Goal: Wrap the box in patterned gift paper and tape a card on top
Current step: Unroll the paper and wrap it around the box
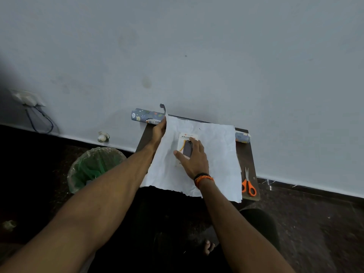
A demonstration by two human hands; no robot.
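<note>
Showing one box (187, 147), one paper sheet (216, 160), seemingly two rolls (146, 116)

A sheet of gift paper (212, 154) lies spread white side up over the small table, creased, its near edge ragged and its far left corner lifted. A white printed box (186, 143) lies flat near the sheet's middle. The patterned blue roll (144, 116) lies along the far edge.

Light: dim, flat, bluish | Shadows: floor (49, 194) near-black, far-left corner dark | Glare: none | Focus: soft throughout | Edges: wide-angle bend, wall (197, 46) line slants
</note>
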